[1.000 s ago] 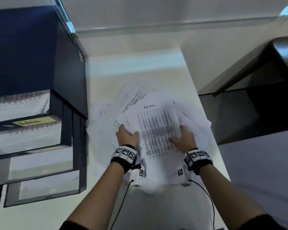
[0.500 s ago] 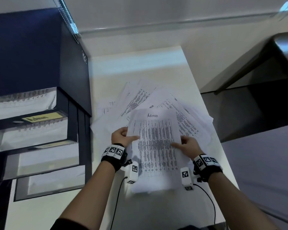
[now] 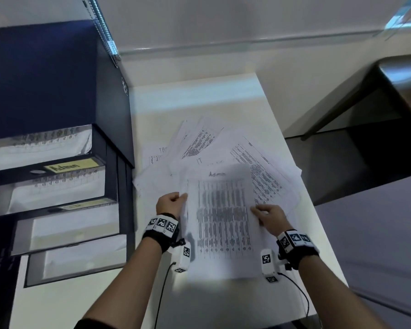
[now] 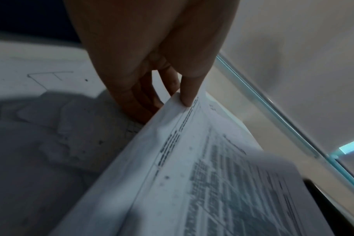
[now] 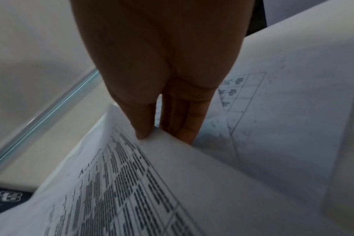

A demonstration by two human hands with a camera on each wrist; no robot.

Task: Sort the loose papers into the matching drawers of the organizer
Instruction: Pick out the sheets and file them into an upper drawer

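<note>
I hold a printed sheet headed "Admin" (image 3: 223, 217) above the pile of loose papers (image 3: 259, 162). My left hand (image 3: 172, 203) pinches its left edge, thumb on top and fingers beneath, which the left wrist view confirms on the Admin sheet (image 4: 192, 159) under my left hand (image 4: 172, 89). My right hand (image 3: 267, 216) pinches the right edge of the same Admin sheet (image 5: 152, 183), thumb above and fingers below, as my right hand (image 5: 166, 124) shows. The dark organizer (image 3: 57, 96) stands at the left with several drawers pulled out; one drawer carries a yellow "Admin" label (image 3: 69, 165).
The white table (image 3: 199, 100) ends at its right edge beside a dark gap and a dark desk (image 3: 401, 74). A sheet marked "IT" (image 3: 199, 161) lies in the pile. Other pulled-out drawers (image 3: 76, 226) hold white sheets. Wrist camera cables trail toward me.
Both hands went from pressing flat on the pile to pinching the Admin sheet's side edges. The sheet has been lifted off the pile and drawn toward me.
</note>
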